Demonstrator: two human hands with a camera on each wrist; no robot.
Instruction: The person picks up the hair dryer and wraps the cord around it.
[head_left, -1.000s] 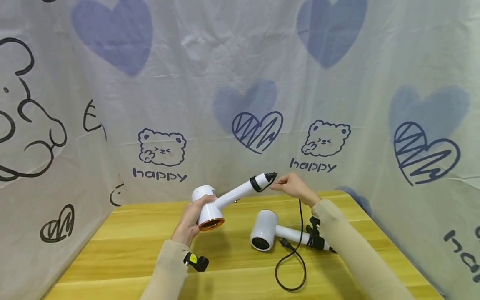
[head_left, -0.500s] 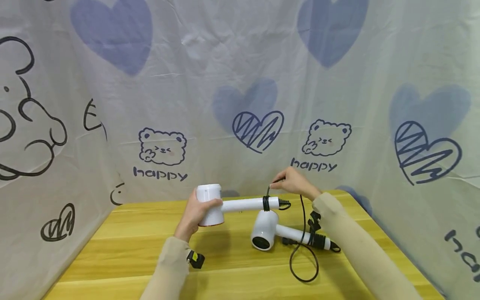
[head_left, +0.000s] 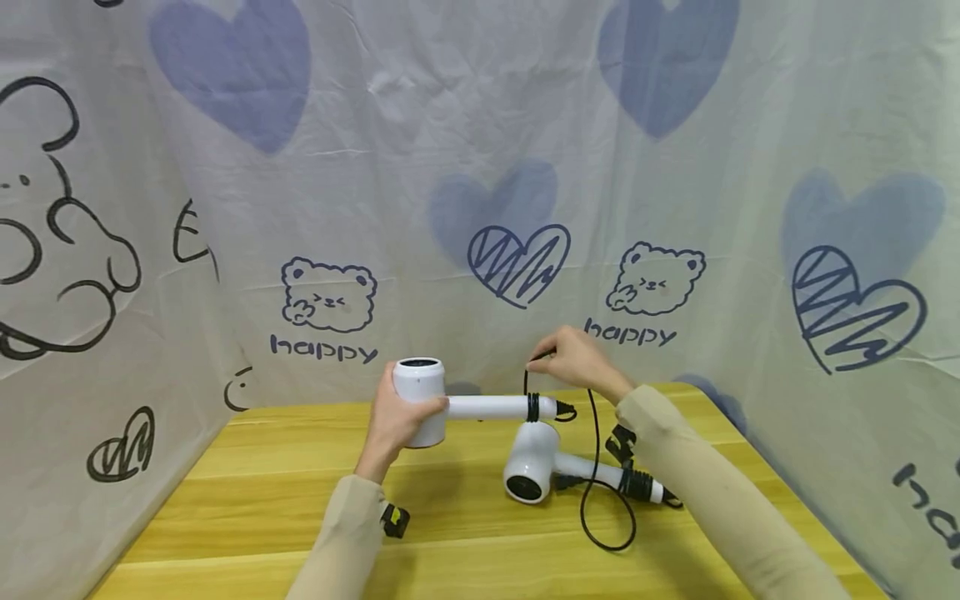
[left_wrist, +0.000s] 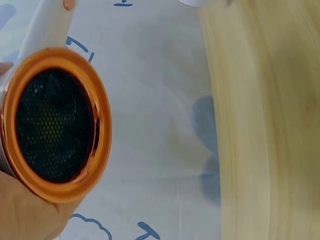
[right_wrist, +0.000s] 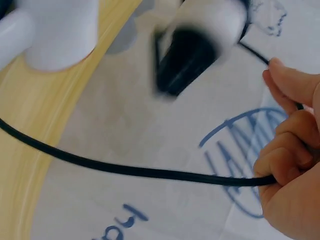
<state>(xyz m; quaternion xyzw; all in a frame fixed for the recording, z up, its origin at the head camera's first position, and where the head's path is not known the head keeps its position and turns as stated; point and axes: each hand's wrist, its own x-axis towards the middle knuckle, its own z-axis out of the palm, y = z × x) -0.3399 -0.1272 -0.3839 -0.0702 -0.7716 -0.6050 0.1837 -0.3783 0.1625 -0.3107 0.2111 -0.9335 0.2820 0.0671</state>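
My left hand (head_left: 392, 425) grips the barrel of a white hair dryer (head_left: 487, 407) above the table, its handle level and pointing right. In the left wrist view, the dryer's orange-copper ring (left_wrist: 102, 130) surrounds a dark mesh. Several turns of black power cord (right_wrist: 135, 172) circle the handle near its end. Above that end, my right hand (head_left: 573, 358) holds the cord. In the right wrist view, thumb and forefinger pinch one stretch of it, while the other fingers curl round another. The cord's free length hangs in a loop below the hand.
A second white hair dryer (head_left: 527, 462) lies on the wooden table (head_left: 247, 500), below the held one, with black cord wrapped round its handle. A patterned cloth (head_left: 420, 125) hangs behind the table and along both sides.
The held dryer's handle has swung down from a tilt to level. My right hand has moved from beside the handle's end to above it, drawing cord around the handle. The hanging loop has shifted right.
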